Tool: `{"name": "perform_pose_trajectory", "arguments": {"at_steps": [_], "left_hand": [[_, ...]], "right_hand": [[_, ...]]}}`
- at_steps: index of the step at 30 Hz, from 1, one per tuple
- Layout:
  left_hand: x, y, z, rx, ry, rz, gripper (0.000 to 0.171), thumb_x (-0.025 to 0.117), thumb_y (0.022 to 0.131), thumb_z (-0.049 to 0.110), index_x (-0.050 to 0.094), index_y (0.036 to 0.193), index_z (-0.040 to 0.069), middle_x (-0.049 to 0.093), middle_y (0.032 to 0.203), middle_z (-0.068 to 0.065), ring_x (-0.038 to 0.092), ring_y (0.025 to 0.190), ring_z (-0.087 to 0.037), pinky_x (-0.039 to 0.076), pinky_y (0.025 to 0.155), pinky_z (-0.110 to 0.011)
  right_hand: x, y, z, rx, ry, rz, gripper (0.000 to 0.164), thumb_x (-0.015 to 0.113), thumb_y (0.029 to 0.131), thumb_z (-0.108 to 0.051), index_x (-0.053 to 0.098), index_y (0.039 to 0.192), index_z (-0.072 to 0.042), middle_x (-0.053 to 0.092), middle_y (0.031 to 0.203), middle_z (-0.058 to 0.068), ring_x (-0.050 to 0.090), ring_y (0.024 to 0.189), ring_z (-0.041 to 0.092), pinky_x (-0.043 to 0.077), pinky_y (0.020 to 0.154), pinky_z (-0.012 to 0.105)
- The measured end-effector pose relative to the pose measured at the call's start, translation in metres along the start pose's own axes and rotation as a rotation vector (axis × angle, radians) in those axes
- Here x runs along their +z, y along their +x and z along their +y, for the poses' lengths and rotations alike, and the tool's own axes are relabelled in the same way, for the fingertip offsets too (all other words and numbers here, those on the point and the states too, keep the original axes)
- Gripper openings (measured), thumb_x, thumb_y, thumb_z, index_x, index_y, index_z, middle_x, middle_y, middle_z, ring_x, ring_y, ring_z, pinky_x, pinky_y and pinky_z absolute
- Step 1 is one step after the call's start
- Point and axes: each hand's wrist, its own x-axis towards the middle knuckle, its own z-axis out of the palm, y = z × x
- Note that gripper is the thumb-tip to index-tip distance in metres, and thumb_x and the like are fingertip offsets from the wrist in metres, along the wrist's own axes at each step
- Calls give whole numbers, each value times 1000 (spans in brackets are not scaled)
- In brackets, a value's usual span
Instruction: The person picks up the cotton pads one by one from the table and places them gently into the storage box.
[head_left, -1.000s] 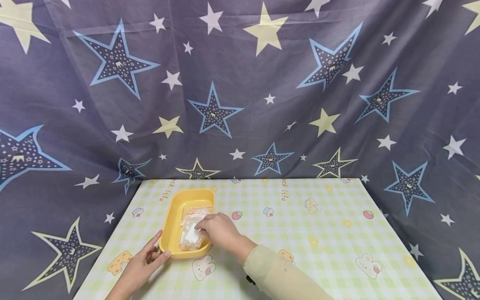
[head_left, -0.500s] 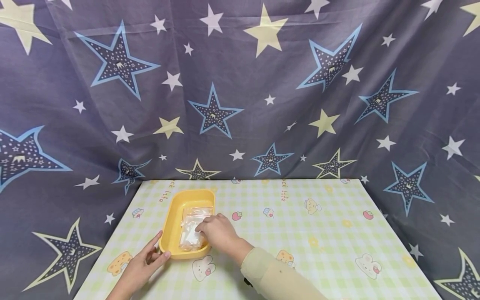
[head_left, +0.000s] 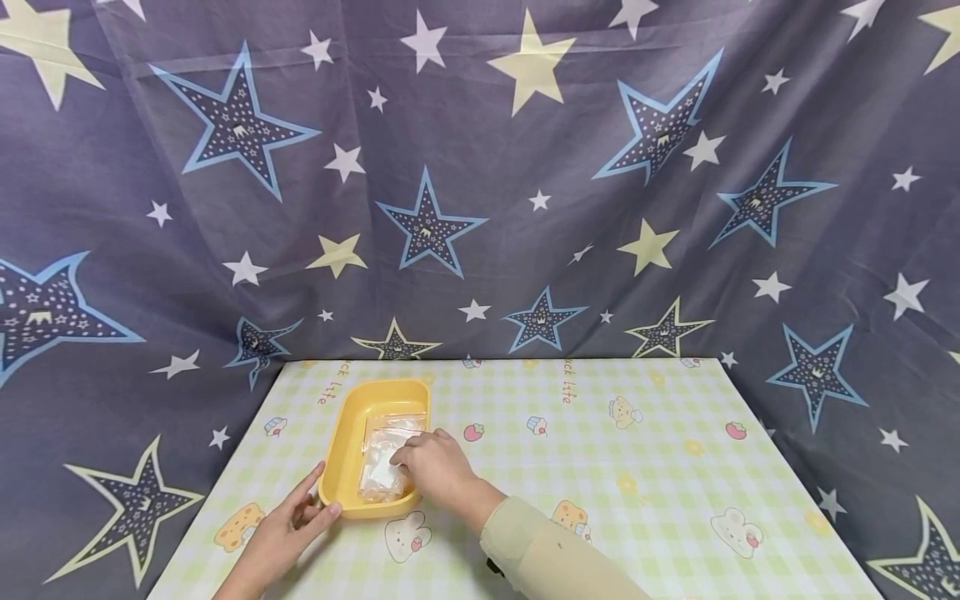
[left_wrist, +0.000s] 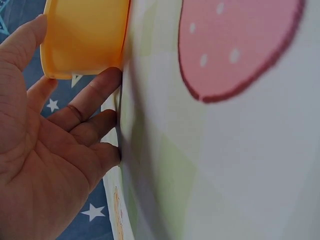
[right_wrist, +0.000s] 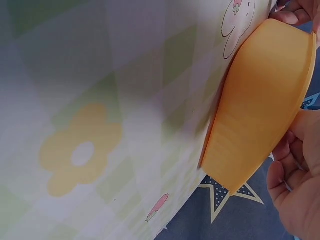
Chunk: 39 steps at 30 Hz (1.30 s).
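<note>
In the head view a yellow plastic bin [head_left: 347, 433] stands on the left half of the table. Clear zip-lock bags [head_left: 381, 475] with red seal lines lie overlapped inside it; what they contain is too small to tell. My right hand [head_left: 442, 468] reaches over the bin's right wall, fingers curled, and pinches at the top bag. Its fingertips are partly hidden, and the bin wall covers them in the right wrist view. My left hand [head_left: 281, 533] touches the near left corner of the bin, its fingers loosely spread and fairly straight, as the left wrist view shows.
A checked tablecloth [head_left: 637, 500] printed with cartoon animals and fruit covers the table. Behind and around it hangs a dark curtain [head_left: 480, 150] with stars. The right forearm, in a light sleeve [head_left: 551, 546], crosses the near middle of the table.
Hardly anything differs. The right forearm has shifted slightly left, while both hands keep their places at the bin.
</note>
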Motion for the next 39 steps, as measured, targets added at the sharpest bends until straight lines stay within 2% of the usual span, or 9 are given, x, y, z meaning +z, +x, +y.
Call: {"name": "perform_pose_trajectory", "arguments": {"at_steps": [9, 14, 17, 21, 24, 32, 39], "left_hand": [[0, 3, -1, -3, 2, -11, 86, 70, 100, 58, 31, 170, 27, 78, 109, 2, 64, 101, -11, 51, 91, -39], [-1, 3, 0, -3, 0, -10, 86, 71, 100, 57, 32, 170, 28, 78, 106, 2, 64, 99, -8, 51, 89, -36], [0, 3, 0, -6, 4, -11, 86, 70, 100, 57, 31, 170, 27, 78, 106, 2, 64, 98, -9, 51, 89, -35], [0, 4, 0, -14, 8, -25, 87, 69, 101, 58, 30, 171, 25, 79, 107, 2, 65, 98, -10, 51, 87, -35], [0, 4, 0, -22, 8, -34, 87, 68, 101, 59, 29, 171, 24, 79, 107, 2, 65, 101, -12, 51, 87, -36], [1, 4, 1, -29, 17, -33, 89, 67, 101, 61, 28, 171, 25, 79, 108, 3, 66, 105, -14, 52, 90, -39], [1, 4, 1, -46, 8, -38, 89, 67, 100, 62, 26, 172, 28, 78, 107, 3, 65, 102, -14, 51, 90, -39]], "right_hand": [[0, 0, -1, -7, 27, 7, 16, 78, 99, -29, 83, 114, -34, 79, 114, -18, 71, 107, 4, 47, 82, 22], [0, 0, -1, -22, 25, 2, 12, 76, 100, -31, 84, 108, -36, 80, 109, -20, 67, 98, 6, 44, 80, 22], [2, 0, -2, -31, 13, -25, 11, 73, 102, -39, 84, 103, -39, 80, 102, -23, 65, 94, 5, 40, 78, 23], [4, -2, -2, -23, 15, -77, 24, 65, 103, -55, 84, 103, -40, 80, 99, -26, 62, 96, 6, 40, 81, 26], [5, -4, -2, -16, 32, -88, 29, 62, 104, -58, 84, 105, -39, 80, 101, -25, 61, 97, 6, 41, 84, 27], [5, -5, -2, -12, 70, -76, 23, 64, 105, -50, 84, 109, -39, 80, 107, -25, 61, 98, 6, 42, 86, 27], [4, -8, 0, -24, 96, -18, 20, 67, 105, -45, 84, 111, -36, 80, 110, -23, 62, 101, 6, 41, 85, 24]]}}
